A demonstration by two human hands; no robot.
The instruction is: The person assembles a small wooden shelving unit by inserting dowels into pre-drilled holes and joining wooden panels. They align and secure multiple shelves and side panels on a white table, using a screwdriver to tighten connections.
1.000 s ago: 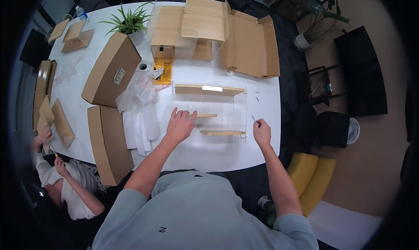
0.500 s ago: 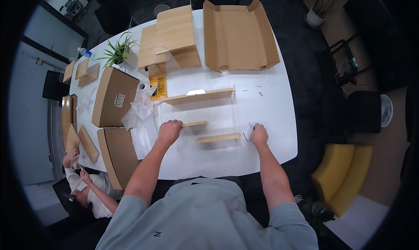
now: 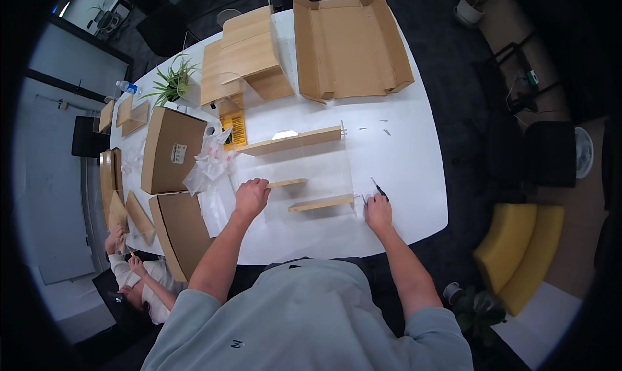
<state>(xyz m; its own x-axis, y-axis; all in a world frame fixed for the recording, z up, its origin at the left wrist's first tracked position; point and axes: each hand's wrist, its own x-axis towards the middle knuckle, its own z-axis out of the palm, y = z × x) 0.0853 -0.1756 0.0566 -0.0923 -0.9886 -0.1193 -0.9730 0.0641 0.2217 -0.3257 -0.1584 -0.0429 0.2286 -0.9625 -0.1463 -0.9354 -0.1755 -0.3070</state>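
Observation:
My left hand (image 3: 251, 199) is closed around the left end of a short wooden board (image 3: 288, 183). To its right lies another wooden board (image 3: 322, 204), and a longer wooden board (image 3: 291, 141) stands on edge farther back. A clear panel (image 3: 348, 163) runs along the right ends of the boards; its outline is faint. My right hand (image 3: 378, 214) is closed at the nearest board's right end, its fingertips at a thin bent metal rod that looks like a hex key (image 3: 364, 200). Just beyond these fingers is a black-handled screwdriver (image 3: 381, 191).
Several small metal pieces (image 3: 386, 132) lie on the white table (image 3: 414, 176). An open cardboard box (image 3: 346, 47) and a wooden unit (image 3: 249, 53) stand at the back. Cartons (image 3: 172, 150), plastic bags (image 3: 210, 160) and a potted plant (image 3: 173, 84) are leftward. A co-worker (image 3: 146, 280) handles boards at left.
My right hand has shifted slightly left and nearer, toward the nearest board's end. The black screwdriver handle now shows beyond its fingers. My left hand keeps its hold on the short board.

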